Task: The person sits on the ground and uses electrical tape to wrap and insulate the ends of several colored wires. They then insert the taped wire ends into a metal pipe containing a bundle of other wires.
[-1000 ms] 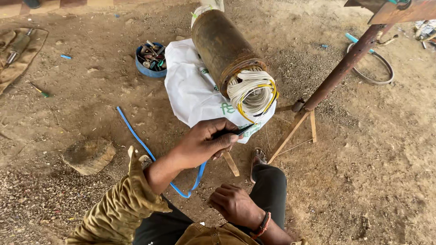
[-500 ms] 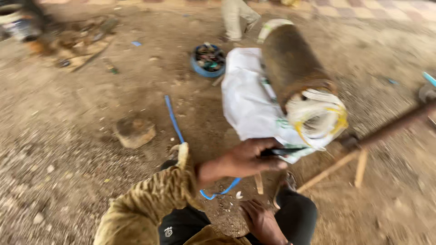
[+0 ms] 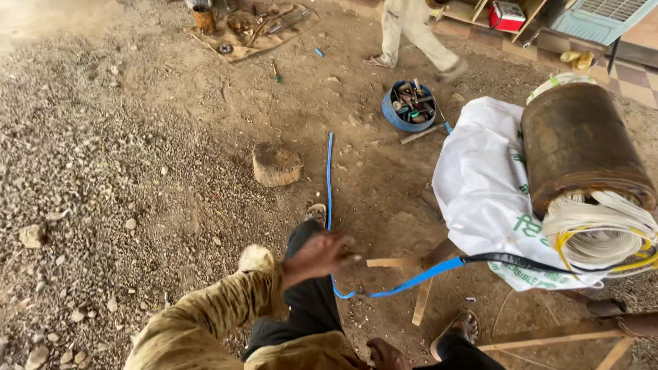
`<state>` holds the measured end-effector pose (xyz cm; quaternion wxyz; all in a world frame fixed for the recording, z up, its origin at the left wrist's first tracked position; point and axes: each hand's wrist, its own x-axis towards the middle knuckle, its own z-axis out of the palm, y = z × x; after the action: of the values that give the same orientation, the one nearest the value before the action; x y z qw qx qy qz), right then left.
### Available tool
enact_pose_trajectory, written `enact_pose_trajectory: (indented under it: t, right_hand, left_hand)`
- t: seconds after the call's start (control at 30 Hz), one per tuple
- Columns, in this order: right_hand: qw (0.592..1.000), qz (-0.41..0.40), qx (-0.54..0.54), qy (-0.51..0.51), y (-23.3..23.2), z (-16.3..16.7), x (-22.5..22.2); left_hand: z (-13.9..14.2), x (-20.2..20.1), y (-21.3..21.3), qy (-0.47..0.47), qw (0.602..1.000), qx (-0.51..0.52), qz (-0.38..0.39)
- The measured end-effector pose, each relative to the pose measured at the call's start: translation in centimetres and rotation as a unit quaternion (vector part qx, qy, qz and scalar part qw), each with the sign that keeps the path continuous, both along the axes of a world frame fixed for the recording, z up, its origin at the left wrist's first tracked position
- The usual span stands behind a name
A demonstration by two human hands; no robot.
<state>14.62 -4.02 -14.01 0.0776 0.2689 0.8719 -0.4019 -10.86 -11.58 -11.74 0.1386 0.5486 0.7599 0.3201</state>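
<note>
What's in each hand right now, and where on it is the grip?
The left hand seems closed on the blue strap near its bend by the knee; blur hides the exact grip. The right hand is mostly cut off at the frame edge, so its hold cannot be told.
</note>
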Motion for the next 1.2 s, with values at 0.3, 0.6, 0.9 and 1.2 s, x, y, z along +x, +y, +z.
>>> enact_pose_trajectory:
  t: [0.3, 0.6, 0.9, 1.2]
  right_hand:
    - [0.998, 0.045, 0.007, 0.039, -1.1, 0.4, -0.5]
    - [1.000, 0.025, -0.004, -0.001, -2.3, 5.7, -0.3]
    - [0.998, 0.020, 0.037, 0.048, -2.2, 0.7, 0.8]
    - [0.997, 0.025, 0.017, 0.074, -0.9, 1.4, 1.5]
  left_hand:
    - [-1.3, 0.0, -5.0, 0.081, 0.974, -0.195, 0.084]
    - [-1.4, 1.3, -3.5, 0.075, 0.985, -0.121, 0.095]
    - [-0.6, 1.4, -3.4, 0.155, 0.980, -0.021, 0.126]
    - [3.4, 6.3, 2.1, -0.143, 0.975, 0.162, 0.057]
